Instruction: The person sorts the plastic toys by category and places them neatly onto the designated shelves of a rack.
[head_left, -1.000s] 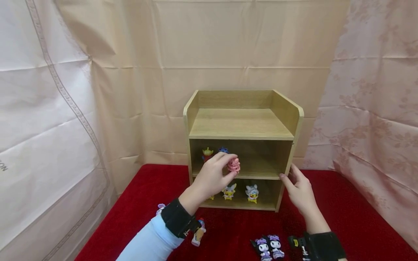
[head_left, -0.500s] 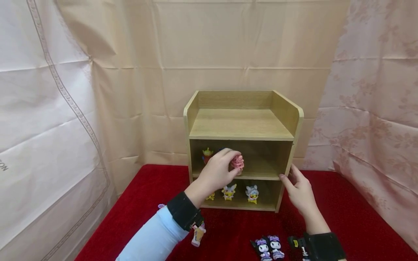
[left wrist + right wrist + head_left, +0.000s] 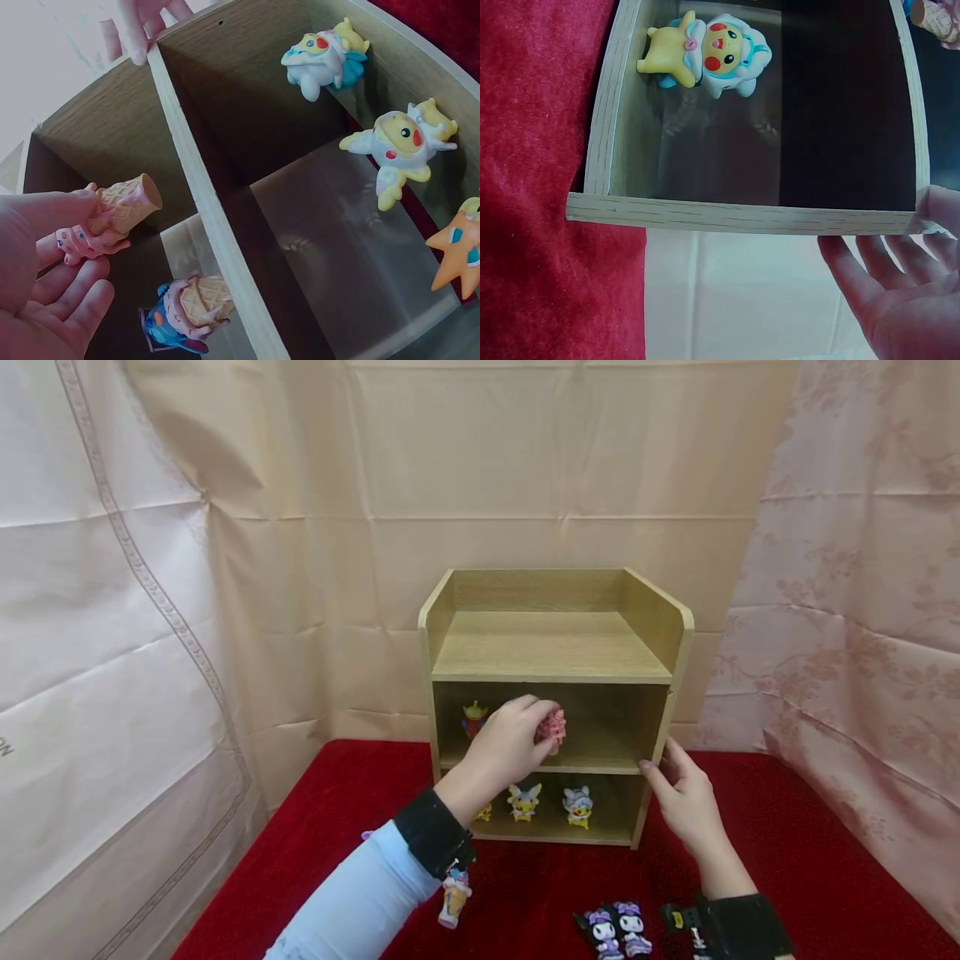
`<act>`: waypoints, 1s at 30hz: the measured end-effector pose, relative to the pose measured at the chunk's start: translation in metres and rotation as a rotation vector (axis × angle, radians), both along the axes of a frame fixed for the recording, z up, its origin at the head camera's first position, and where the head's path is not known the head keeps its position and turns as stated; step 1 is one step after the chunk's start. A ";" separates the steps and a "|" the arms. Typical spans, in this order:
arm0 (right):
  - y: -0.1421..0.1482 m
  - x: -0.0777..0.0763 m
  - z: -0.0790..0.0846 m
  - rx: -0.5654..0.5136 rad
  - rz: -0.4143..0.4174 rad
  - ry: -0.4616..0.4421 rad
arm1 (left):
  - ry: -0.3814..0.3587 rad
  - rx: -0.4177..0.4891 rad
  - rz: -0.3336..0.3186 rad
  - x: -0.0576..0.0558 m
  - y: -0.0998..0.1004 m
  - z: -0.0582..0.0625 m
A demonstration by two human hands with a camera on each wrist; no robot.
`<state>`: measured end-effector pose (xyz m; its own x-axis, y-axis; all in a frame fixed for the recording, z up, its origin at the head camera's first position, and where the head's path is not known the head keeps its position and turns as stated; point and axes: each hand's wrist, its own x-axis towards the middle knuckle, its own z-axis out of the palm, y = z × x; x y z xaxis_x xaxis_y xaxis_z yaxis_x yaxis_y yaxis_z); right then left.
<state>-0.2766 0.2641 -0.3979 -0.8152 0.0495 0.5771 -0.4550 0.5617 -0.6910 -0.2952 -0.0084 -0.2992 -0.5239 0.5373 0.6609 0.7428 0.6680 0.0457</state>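
My left hand (image 3: 501, 745) pinches a pink ice-cream-cone figurine (image 3: 553, 728) between thumb and fingers, in front of the middle compartment of the wooden shelf (image 3: 551, 643). In the left wrist view the cone (image 3: 131, 201) points up and right, away from the palm. A blue figurine with a cone (image 3: 184, 311) stands in that same compartment; the left hand hides it in the head view. At the left of the compartment is a green-headed figurine (image 3: 474, 717). My right hand (image 3: 693, 802) grips the shelf's right side panel, thumb at the front edge and fingers on the outer side.
Several yellow figurines in costumes, one with a grey-white hood (image 3: 577, 807), stand in the bottom compartment. On the red cloth (image 3: 525, 893) lie an ice-cream-cone figurine (image 3: 453, 897) and two black-and-purple figurines (image 3: 618, 929). Curtains hang behind.
My left hand has moved right and slightly up and inward with the pink figurine, along the middle compartment. The right hand stays on the side panel.
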 end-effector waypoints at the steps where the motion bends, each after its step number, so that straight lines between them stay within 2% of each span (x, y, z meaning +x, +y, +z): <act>1: 0.000 0.000 0.000 -0.004 0.004 0.001 | -0.002 -0.003 0.006 0.000 0.001 0.001; 9: -0.002 0.001 0.000 -0.020 0.018 0.020 | 0.024 -0.069 0.055 -0.005 0.005 0.005; 16: -0.002 0.002 0.000 -0.013 0.007 0.025 | 0.078 -0.136 0.156 -0.012 0.004 0.006; 30: -0.006 0.000 -0.001 -0.018 0.001 0.028 | 0.032 -0.223 0.244 -0.021 0.009 0.009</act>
<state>-0.2765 0.2579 -0.3990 -0.7989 0.0591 0.5985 -0.4750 0.5486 -0.6881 -0.3167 0.0004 -0.2898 -0.6362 0.5319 0.5588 0.5582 0.8174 -0.1425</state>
